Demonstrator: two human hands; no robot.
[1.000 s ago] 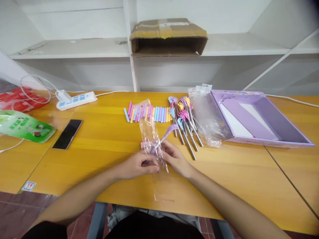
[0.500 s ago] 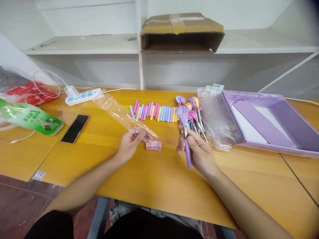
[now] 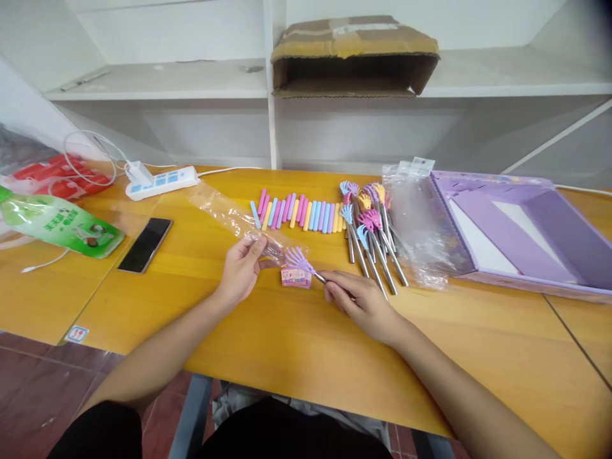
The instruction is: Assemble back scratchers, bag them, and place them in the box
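My left hand (image 3: 241,266) is closed on the mouth end of a long clear plastic bag (image 3: 220,207), which stretches away to the upper left. In my right hand (image 3: 366,305) is a back scratcher with a purple hand-shaped head (image 3: 297,259) and a metal rod; my fingers hide its lower part. Its head points left, close to the bag's mouth; whether the tips are inside I cannot tell. Below the head lie small pink printed cards (image 3: 292,278). More back scratchers (image 3: 375,236) with blue, pink and yellow heads are piled beyond my right hand. Coloured tubes (image 3: 306,212) lie in a row.
Clear bags (image 3: 415,217) are stacked beside a purple box (image 3: 530,280) on the right. To the left are a phone (image 3: 146,245), a power strip (image 3: 165,183) and a green-and-white pouch (image 3: 62,224). A cardboard box (image 3: 354,48) sits on the shelf behind.
My right hand has brought the back scratcher left and down, turning its head from upward to leftward, near the bag. My left hand still holds the bag, almost in the same place.
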